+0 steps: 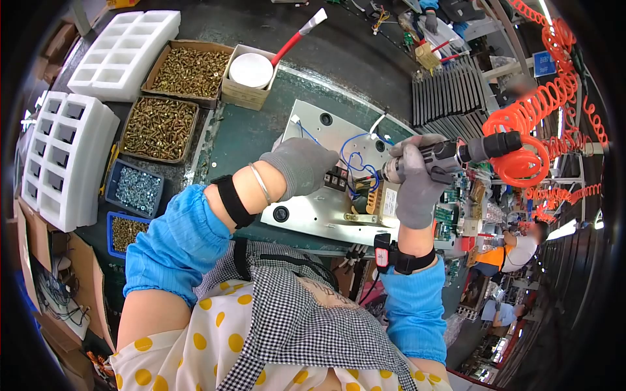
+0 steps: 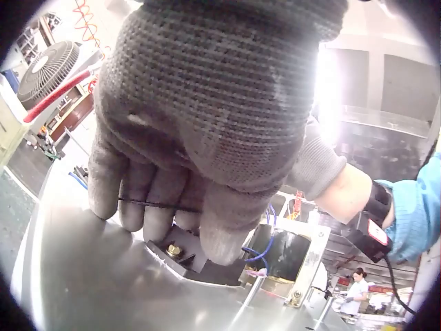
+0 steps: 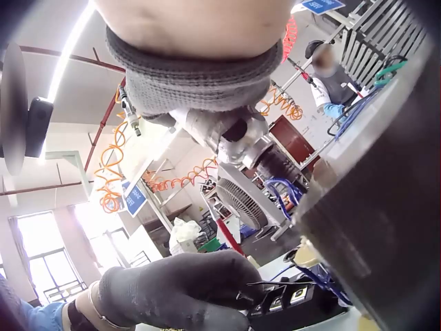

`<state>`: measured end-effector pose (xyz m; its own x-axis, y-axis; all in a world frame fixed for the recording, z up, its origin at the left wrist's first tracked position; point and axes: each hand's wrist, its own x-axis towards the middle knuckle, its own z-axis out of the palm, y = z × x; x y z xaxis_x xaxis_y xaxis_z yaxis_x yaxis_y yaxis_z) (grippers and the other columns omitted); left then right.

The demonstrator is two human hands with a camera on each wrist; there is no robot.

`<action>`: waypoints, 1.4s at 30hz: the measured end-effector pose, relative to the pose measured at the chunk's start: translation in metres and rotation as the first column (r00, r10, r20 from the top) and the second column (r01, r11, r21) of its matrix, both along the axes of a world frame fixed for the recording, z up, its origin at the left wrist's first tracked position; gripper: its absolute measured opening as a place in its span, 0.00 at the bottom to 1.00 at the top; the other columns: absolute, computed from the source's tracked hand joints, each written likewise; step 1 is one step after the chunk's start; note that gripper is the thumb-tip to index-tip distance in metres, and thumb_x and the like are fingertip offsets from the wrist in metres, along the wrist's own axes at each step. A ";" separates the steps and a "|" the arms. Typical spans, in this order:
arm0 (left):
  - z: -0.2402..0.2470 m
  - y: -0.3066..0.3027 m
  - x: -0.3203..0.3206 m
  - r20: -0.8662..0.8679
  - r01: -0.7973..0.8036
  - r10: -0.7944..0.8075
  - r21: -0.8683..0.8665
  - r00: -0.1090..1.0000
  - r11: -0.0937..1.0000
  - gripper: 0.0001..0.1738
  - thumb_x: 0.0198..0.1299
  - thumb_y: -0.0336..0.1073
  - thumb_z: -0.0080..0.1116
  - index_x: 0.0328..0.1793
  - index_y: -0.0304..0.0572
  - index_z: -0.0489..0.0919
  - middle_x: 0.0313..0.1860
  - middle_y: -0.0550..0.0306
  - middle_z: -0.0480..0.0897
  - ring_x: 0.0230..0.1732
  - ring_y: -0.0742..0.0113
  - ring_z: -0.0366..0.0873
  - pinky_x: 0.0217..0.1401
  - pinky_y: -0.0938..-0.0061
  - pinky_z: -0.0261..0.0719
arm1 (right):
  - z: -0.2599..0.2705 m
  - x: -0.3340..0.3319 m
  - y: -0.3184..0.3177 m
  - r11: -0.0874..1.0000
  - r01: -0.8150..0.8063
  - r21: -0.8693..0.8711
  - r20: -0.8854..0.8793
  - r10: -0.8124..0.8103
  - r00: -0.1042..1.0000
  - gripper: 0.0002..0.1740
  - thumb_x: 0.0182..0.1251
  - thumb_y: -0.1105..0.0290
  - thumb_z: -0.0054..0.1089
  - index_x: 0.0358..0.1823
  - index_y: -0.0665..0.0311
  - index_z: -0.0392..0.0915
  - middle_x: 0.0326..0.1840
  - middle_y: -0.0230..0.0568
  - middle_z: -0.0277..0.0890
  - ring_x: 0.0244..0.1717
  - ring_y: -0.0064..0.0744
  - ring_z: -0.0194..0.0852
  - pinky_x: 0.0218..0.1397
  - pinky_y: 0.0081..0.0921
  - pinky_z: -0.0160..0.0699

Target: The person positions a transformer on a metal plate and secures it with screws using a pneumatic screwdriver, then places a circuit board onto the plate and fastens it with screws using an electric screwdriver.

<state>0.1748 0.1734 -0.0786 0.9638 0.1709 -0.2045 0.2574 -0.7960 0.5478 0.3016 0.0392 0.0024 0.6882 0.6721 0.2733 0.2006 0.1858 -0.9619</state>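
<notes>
In the head view my gloved left hand (image 1: 303, 166) is over the metal plate (image 1: 303, 120), at a black block (image 1: 336, 177). The left wrist view has its fingers and thumb curled down around the black block (image 2: 207, 265), beside a brass-coloured screw (image 2: 175, 249); a thin black strip crosses the fingers. My gloved right hand (image 1: 417, 186) grips a power screwdriver (image 1: 447, 156) lying sideways above the transformer (image 1: 388, 199), its front end towards the left hand. Blue wires (image 1: 355, 159) loop between the hands. The fingertips' exact contact is partly hidden.
To the left stand screw boxes (image 1: 160, 127), a blue tray of small metal parts (image 1: 135, 189) and white foam trays (image 1: 68, 159). Behind the plate, a carton (image 1: 244, 94) holds a white round container and a red-handled brush. Orange coiled hoses (image 1: 521, 130) hang at right.
</notes>
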 end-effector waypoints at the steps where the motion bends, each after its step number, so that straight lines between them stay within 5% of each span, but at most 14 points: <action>1: 0.000 0.000 0.000 -0.001 -0.001 0.001 -0.001 1.000 1.000 0.12 0.57 0.36 0.59 0.45 0.38 0.78 0.39 0.45 0.83 0.47 0.48 0.82 0.51 0.59 0.79 | 0.001 0.001 0.000 1.000 -0.008 0.012 -0.018 0.008 1.000 0.10 0.61 0.80 0.61 0.42 0.63 0.71 0.30 0.45 0.77 0.19 0.22 0.70 0.21 0.22 0.70; 15: 0.000 -0.001 -0.003 0.046 -0.003 0.003 0.007 0.999 1.000 0.12 0.57 0.36 0.58 0.44 0.39 0.78 0.39 0.45 0.82 0.47 0.47 0.82 0.51 0.58 0.78 | 0.001 0.005 -0.003 0.999 -0.039 0.030 -0.055 0.040 0.998 0.12 0.61 0.82 0.59 0.45 0.63 0.71 0.31 0.44 0.77 0.21 0.23 0.71 0.22 0.20 0.71; 24: -0.001 0.000 -0.004 0.061 -0.004 0.003 0.005 0.998 1.000 0.11 0.57 0.36 0.58 0.44 0.39 0.78 0.38 0.45 0.82 0.46 0.48 0.82 0.51 0.58 0.78 | 0.008 0.001 -0.002 0.994 -0.107 -0.002 0.030 0.107 0.994 0.18 0.60 0.85 0.57 0.52 0.65 0.69 0.43 0.42 0.76 0.37 0.27 0.79 0.24 0.19 0.75; 33: 0.004 0.003 0.000 0.013 0.031 -0.031 0.011 0.999 0.999 0.12 0.58 0.36 0.58 0.46 0.39 0.79 0.40 0.46 0.83 0.47 0.48 0.82 0.52 0.59 0.79 | 0.000 0.011 -0.011 0.992 -0.120 0.042 -0.084 0.123 0.989 0.19 0.61 0.85 0.56 0.51 0.62 0.68 0.43 0.41 0.76 0.39 0.29 0.80 0.28 0.21 0.79; 42: 0.000 0.002 0.000 0.015 0.022 -0.022 0.013 1.000 1.000 0.11 0.58 0.36 0.57 0.45 0.40 0.78 0.38 0.46 0.82 0.47 0.48 0.82 0.51 0.58 0.79 | -0.006 0.005 -0.007 0.996 -0.065 0.058 -0.017 0.066 0.998 0.20 0.62 0.86 0.56 0.53 0.61 0.68 0.41 0.40 0.77 0.37 0.30 0.79 0.27 0.21 0.77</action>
<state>0.1747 0.1752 -0.0788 0.9703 0.1524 -0.1881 0.2319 -0.8083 0.5412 0.3063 0.0323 -0.0034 0.6484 0.6997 0.3001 0.1681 0.2529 -0.9528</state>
